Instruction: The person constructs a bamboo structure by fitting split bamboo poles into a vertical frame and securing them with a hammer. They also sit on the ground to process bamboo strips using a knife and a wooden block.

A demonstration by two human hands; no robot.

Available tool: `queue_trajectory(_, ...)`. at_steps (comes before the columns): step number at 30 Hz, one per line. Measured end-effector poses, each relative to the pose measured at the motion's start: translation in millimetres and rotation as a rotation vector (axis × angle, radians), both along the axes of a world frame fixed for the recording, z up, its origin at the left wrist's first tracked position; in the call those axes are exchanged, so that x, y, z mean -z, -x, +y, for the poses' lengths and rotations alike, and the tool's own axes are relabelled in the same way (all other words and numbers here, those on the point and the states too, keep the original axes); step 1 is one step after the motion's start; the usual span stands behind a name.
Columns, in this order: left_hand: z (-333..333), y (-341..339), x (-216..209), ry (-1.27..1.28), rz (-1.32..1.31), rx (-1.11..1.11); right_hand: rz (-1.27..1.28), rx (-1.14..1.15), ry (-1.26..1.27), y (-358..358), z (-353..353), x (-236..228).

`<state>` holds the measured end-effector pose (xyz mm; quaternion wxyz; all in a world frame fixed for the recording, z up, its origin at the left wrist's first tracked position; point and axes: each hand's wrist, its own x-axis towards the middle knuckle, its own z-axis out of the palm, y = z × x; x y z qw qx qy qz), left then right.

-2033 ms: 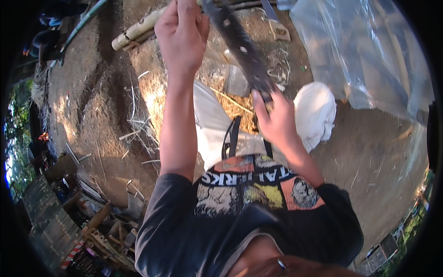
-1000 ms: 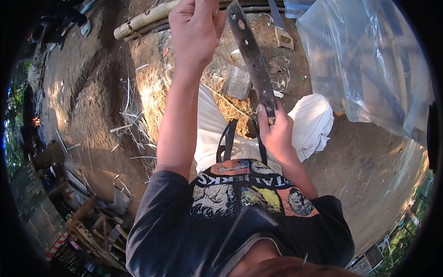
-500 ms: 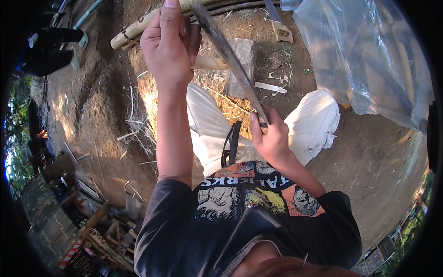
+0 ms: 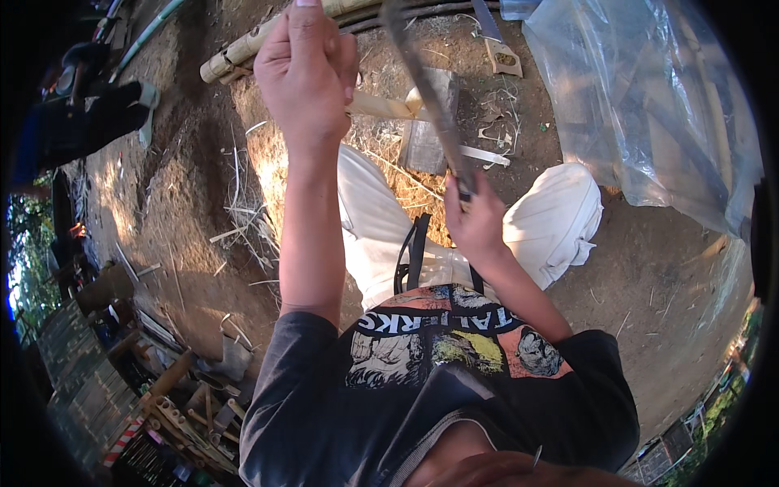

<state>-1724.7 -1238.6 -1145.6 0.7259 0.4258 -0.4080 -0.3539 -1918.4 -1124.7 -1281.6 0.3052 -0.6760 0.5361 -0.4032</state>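
Observation:
My right hand (image 4: pixel 476 215) is wrapped round the handle of a machete (image 4: pixel 434 101), held in front of my lap. Its long dark blade slants up and to the left, blurred towards the tip. My left hand (image 4: pixel 304 73) is raised at the upper left, fingers curled and thumb on top; what it grips is hidden. From behind my left wrist a pale bamboo piece (image 4: pixel 380 105) reaches right to a worn wooden block (image 4: pixel 426 150); whether my left hand holds it I cannot tell. A bent sliver shows at its right end.
Bamboo poles (image 4: pixel 235 58) lie at the far side. A handsaw (image 4: pixel 503 59) rests beyond the block. Clear plastic sheeting (image 4: pixel 649 105) covers the upper right. A pale strip (image 4: pixel 485 155) and shavings lie on the dirt. More bamboo (image 4: pixel 174 418) is stacked at the lower left.
The machete has swung more upright, its tip shifting right, and my right hand has risen slightly. A bent sliver now shows at the bamboo piece's right end. My left hand stays closed.

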Motion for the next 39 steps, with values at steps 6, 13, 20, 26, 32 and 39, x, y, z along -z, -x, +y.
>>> queue_trajectory(6,-3,-6,4,-0.008,-0.011,-0.047,0.23,-0.137,-0.316,11,-31,40)
queue_trajectory(13,-9,0,-2,-0.007,0.0,-0.064,0.095,-0.021,-0.037,2,4,8)
queue_trajectory(20,0,-12,0,-0.014,-0.007,-0.047,0.269,-0.099,-0.493,15,-14,78)
queue_trajectory(26,7,-6,-4,-0.039,0.03,0.006,0.161,-0.048,-0.115,5,-2,54)
queue_trajectory(32,15,-13,5,-0.065,-0.072,0.004,0.292,-0.042,-0.575,16,-13,88)
queue_trajectory(39,4,-3,-11,-0.068,0.014,-0.043,0.165,-0.039,-0.122,6,2,74)
